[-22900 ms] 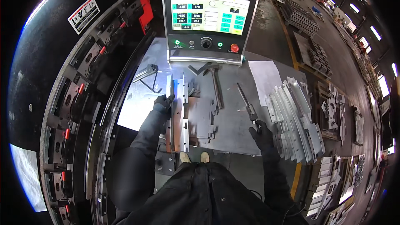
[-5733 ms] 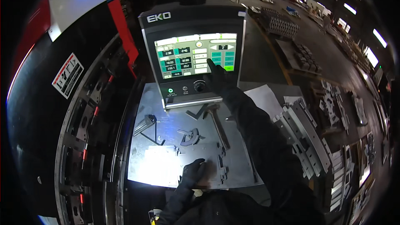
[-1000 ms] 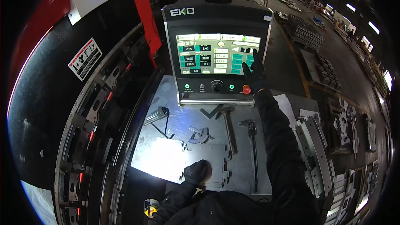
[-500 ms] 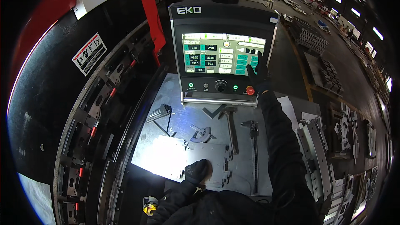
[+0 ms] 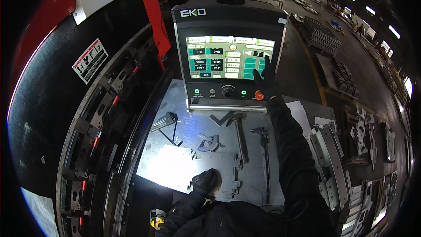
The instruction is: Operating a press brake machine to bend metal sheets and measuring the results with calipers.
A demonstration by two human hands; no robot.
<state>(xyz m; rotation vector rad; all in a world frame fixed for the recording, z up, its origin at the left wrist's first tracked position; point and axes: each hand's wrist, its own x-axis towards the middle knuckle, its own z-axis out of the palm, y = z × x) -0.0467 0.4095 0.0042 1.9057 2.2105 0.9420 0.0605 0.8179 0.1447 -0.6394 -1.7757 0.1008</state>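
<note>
My right hand (image 5: pixel 266 81), in a black glove, is raised to the right side of a lit touch screen (image 5: pixel 230 61) on a control panel (image 5: pixel 228 22). Its fingers are spread, the fingertips over the right-hand buttons; whether they touch the glass I cannot tell. Lower down, my left hand (image 5: pixel 205 181), also gloved in black, rests closed on a flat sheet metal part (image 5: pixel 224 171) with notched edges. Its curled fingers hide whatever may be in them. Just beyond that hand lies a protractor (image 5: pixel 209 143). Glare washes out the sheet's left part.
On the metal table lie hex keys (image 5: pixel 168 127), an angle square (image 5: pixel 221 118), a hammer (image 5: pixel 240 138) and a caliper (image 5: pixel 265 162). A machine with red-handled clamps (image 5: pixel 95 142) runs along the left. Bent metal strips (image 5: pixel 326 162) are stacked at right. A red stop button (image 5: pixel 259 95) sits under the screen.
The whole view has shifted slightly, so the panel sits a little farther left. Both hands keep nearly the same places, the right at the screen and the left on the sheet metal.
</note>
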